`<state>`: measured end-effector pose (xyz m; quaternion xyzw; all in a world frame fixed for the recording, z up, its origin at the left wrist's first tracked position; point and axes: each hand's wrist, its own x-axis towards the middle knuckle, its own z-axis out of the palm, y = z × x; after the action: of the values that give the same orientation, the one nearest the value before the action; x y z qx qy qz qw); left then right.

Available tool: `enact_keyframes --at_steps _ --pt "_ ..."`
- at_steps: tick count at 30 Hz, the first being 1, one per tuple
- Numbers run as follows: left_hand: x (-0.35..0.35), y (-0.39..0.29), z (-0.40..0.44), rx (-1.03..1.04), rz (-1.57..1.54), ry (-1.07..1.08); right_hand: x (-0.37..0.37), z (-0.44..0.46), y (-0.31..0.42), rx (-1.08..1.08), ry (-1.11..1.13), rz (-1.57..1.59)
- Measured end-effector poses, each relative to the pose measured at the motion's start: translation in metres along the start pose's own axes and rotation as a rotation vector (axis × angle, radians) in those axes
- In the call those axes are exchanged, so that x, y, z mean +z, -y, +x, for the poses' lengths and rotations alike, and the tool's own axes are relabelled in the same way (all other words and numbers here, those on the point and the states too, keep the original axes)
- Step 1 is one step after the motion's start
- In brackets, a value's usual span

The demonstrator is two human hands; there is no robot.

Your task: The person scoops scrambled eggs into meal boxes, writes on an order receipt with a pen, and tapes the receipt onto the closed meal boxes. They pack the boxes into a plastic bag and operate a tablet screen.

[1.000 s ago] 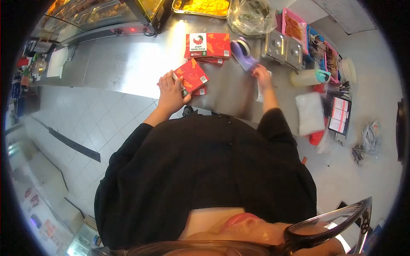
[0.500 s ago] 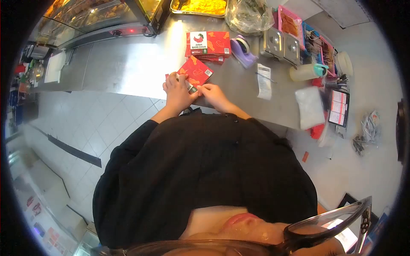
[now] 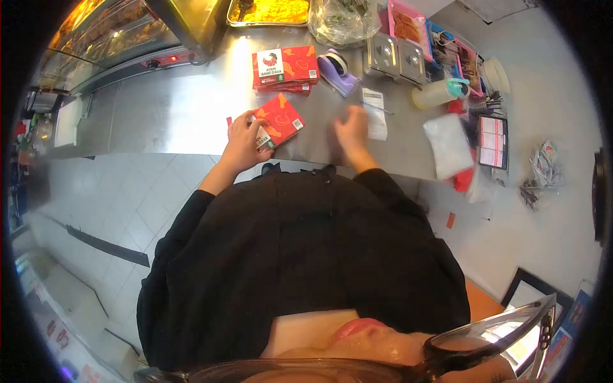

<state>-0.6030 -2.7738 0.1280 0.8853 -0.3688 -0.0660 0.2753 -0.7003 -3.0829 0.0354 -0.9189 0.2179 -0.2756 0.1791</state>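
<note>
Head view: closest in, a black top (image 3: 300, 242), reaching up to the near edge of a steel bench (image 3: 166, 121). Just past that edge, pinching a red printed box (image 3: 285, 121) by its left side, thumb and fingers of the left hand (image 3: 241, 142); set at an angle, near the front of the bench, cannot tell whether resting or slightly raised. Over to the right, apart from the box, a right hand (image 3: 352, 133), blurred by motion; cannot tell whether spread or pressed together. Just beside it, a printed paper slip (image 3: 375, 121); farther right, a white packet (image 3: 447, 147). Beyond the held box, a stack of similar red boxes (image 3: 295, 62) and, just to its right, a purple tape dispenser (image 3: 345, 83). Farther out, two metal containers (image 3: 383, 54) with lids. Farthest, a clear plastic bag (image 3: 345, 24), beside it a metal tray (image 3: 265, 25) of yellow food, and off to the left a lit display case (image 3: 115, 38).
</note>
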Motion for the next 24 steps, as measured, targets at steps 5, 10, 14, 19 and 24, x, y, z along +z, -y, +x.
enact_keyframes --at_steps 5,10,14,19,24 --pt "-0.01 0.003 0.0 0.061 0.016 0.047 -0.03 -0.011 -0.064 0.145 0.049 -0.313" --pt "-0.013 0.003 -0.004 -0.119 -0.347 -0.098 -0.049 0.016 0.07 -0.032 0.031 0.392" --pt "-0.01 -0.015 -0.013 -0.437 -0.92 -0.15 -0.032 -0.003 0.158 -0.657 0.593 0.409" --pt "-0.003 -0.01 -0.013 -0.437 -0.553 -0.084 -0.039 0.019 0.13 -0.66 0.514 0.629" --pt "0.001 -0.017 -0.019 -0.443 -0.436 -0.224 0.042 0.087 -0.048 0.099 -0.017 0.04"
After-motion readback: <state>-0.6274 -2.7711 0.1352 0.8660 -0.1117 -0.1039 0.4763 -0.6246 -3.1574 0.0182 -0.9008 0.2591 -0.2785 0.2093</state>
